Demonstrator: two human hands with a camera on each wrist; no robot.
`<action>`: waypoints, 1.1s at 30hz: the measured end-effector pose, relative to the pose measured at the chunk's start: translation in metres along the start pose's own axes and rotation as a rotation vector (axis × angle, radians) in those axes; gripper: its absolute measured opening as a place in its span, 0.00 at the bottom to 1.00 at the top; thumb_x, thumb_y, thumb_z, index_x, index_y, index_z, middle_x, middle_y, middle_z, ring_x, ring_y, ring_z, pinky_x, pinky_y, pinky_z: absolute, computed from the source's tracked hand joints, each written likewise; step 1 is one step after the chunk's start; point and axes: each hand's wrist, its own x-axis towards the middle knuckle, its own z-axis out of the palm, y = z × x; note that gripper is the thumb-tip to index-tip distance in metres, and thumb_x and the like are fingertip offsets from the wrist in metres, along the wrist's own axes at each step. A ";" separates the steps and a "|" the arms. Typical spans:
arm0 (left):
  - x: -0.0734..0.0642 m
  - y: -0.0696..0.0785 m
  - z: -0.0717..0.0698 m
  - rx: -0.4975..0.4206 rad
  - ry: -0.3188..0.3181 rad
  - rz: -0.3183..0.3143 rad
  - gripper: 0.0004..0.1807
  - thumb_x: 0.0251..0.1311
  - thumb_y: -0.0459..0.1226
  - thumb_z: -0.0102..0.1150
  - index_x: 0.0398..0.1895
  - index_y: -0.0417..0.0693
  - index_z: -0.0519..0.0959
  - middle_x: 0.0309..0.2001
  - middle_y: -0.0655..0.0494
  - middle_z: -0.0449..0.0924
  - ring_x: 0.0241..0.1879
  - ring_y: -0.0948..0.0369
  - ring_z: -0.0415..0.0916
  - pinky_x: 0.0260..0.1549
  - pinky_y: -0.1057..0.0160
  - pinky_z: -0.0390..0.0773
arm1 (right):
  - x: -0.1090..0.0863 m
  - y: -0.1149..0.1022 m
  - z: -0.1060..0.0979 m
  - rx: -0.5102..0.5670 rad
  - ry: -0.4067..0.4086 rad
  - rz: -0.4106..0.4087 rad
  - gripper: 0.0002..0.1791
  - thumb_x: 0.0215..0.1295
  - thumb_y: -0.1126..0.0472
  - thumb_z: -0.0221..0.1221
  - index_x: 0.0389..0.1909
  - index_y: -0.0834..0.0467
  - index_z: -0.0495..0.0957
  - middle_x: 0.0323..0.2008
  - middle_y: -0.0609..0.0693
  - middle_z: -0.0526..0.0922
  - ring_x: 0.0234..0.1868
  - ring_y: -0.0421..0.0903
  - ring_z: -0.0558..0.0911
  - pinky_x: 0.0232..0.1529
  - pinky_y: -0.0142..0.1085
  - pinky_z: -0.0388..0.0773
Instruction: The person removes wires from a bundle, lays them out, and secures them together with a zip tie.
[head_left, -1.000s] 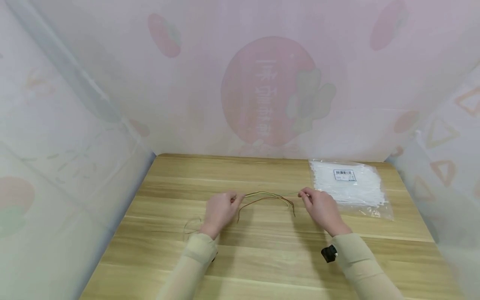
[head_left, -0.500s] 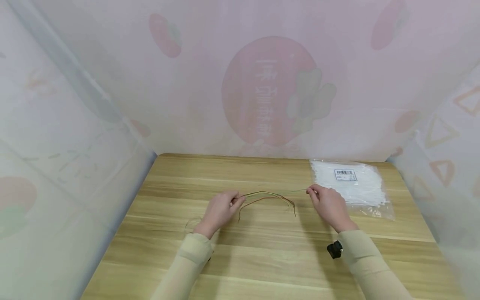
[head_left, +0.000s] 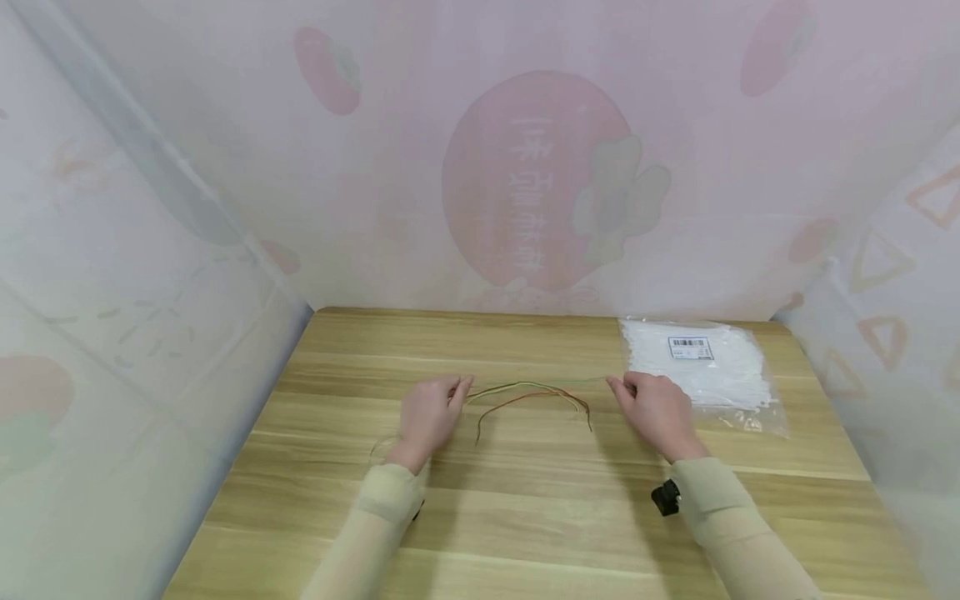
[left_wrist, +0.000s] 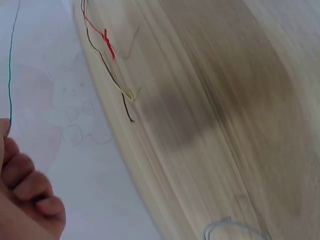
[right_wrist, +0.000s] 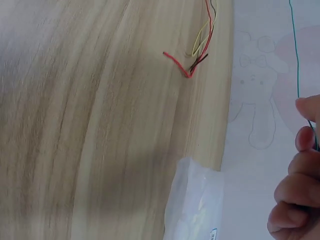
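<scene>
A thin green wire [head_left: 555,381] runs nearly straight between my two hands. My left hand [head_left: 429,421] pinches one end between thumb and fingers, and my right hand [head_left: 662,415] pinches the other. In the right wrist view, the green wire [right_wrist: 296,55] passes under the thumb into curled fingers. Below it, a red wire [right_wrist: 172,59], a yellow wire [left_wrist: 102,62] and a dark wire [left_wrist: 126,107] lie bunched in an arc on the wooden table. The red wire's end is bent back.
A clear plastic bag [head_left: 720,379] of white strips like cable ties, with a barcode label [head_left: 691,348], lies at the back right of the table [head_left: 540,517]. A pale looped wire [left_wrist: 230,223] rests beside my left wrist. Printed fabric walls [head_left: 375,208] enclose the table's back and sides.
My hands have drawn apart, the left a little leftward and the right rightward. The green wire now stretches straight between them, above the other wires, which have stayed in place.
</scene>
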 end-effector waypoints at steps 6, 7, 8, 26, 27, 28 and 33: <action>-0.001 -0.005 -0.006 -0.045 -0.080 0.123 0.20 0.81 0.43 0.44 0.23 0.54 0.64 0.18 0.62 0.60 0.17 0.65 0.55 0.20 0.63 0.61 | 0.002 0.009 -0.006 -0.043 -0.054 0.070 0.25 0.78 0.46 0.54 0.19 0.52 0.68 0.12 0.45 0.65 0.14 0.45 0.64 0.14 0.38 0.57; -0.001 -0.005 -0.006 -0.052 -0.092 0.141 0.19 0.81 0.41 0.44 0.25 0.54 0.65 0.19 0.62 0.60 0.18 0.65 0.55 0.21 0.63 0.61 | 0.003 0.011 -0.007 -0.053 -0.070 0.078 0.23 0.78 0.47 0.53 0.21 0.52 0.70 0.13 0.46 0.67 0.14 0.46 0.66 0.14 0.39 0.59; -0.002 -0.005 -0.007 -0.055 -0.101 0.156 0.18 0.81 0.40 0.44 0.26 0.54 0.65 0.20 0.63 0.60 0.18 0.65 0.55 0.22 0.63 0.62 | 0.003 0.012 -0.007 -0.061 -0.084 0.086 0.21 0.79 0.48 0.53 0.24 0.54 0.73 0.14 0.47 0.69 0.14 0.47 0.67 0.14 0.40 0.61; 0.001 -0.001 -0.005 0.203 0.035 0.138 0.21 0.68 0.39 0.62 0.13 0.55 0.74 0.12 0.65 0.68 0.16 0.62 0.62 0.30 0.57 0.61 | 0.005 0.015 0.000 -0.129 -0.078 0.092 0.22 0.78 0.50 0.53 0.28 0.56 0.86 0.12 0.46 0.69 0.16 0.47 0.70 0.15 0.42 0.65; 0.001 -0.001 -0.005 0.210 0.035 0.112 0.20 0.69 0.40 0.61 0.15 0.54 0.79 0.14 0.64 0.72 0.16 0.63 0.64 0.31 0.57 0.62 | 0.005 0.014 0.001 -0.131 -0.066 0.089 0.24 0.78 0.49 0.53 0.22 0.55 0.82 0.11 0.46 0.67 0.15 0.47 0.68 0.15 0.42 0.64; 0.001 -0.002 -0.004 0.223 0.038 0.082 0.18 0.69 0.40 0.61 0.18 0.53 0.82 0.15 0.63 0.75 0.16 0.63 0.65 0.32 0.57 0.63 | 0.005 0.014 0.002 -0.130 -0.053 0.085 0.26 0.78 0.48 0.53 0.17 0.53 0.76 0.11 0.45 0.66 0.14 0.46 0.67 0.14 0.41 0.62; 0.000 -0.006 -0.006 0.320 0.047 -0.019 0.18 0.72 0.43 0.61 0.22 0.49 0.85 0.14 0.61 0.75 0.16 0.62 0.66 0.31 0.57 0.64 | 0.006 0.013 0.002 -0.107 -0.032 0.055 0.30 0.78 0.48 0.54 0.12 0.50 0.62 0.09 0.44 0.61 0.13 0.44 0.62 0.14 0.38 0.57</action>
